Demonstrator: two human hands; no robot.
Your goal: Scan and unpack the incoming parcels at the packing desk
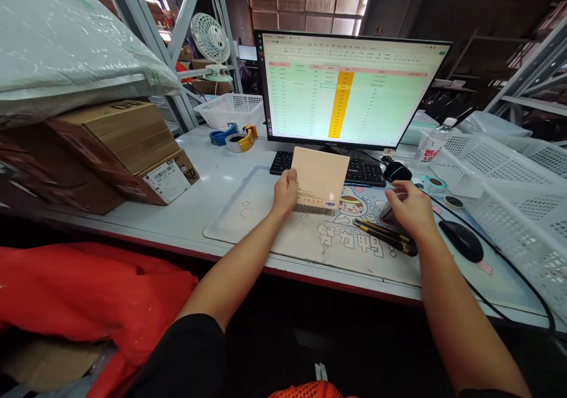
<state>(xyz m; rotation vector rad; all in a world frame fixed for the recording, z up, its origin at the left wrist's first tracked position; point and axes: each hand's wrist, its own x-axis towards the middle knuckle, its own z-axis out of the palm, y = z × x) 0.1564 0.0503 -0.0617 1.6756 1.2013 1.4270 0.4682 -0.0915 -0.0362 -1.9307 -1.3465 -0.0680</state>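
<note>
My left hand [286,191] is closed on the left edge of a flat cream-coloured box [321,176], thumb on its front. The box is tilted up above the desk mat, with small print and a barcode along its lower edge. My right hand [411,209] is bent over a dark grey object [387,214], fingers curled and apparently gripping it; most of that object is hidden. Just below this hand, black-and-yellow utility knives [385,235] lie on the illustrated desk mat [248,224]. A black mouse [461,240] sits to the right of the hand.
A monitor [301,91] showing a spreadsheet stands behind a black keyboard [367,172]. Tape dispensers [241,139] and cardboard boxes [128,144] are to the left. White plastic baskets [522,191], a bottle [432,144] and a black cable [496,247] lie right.
</note>
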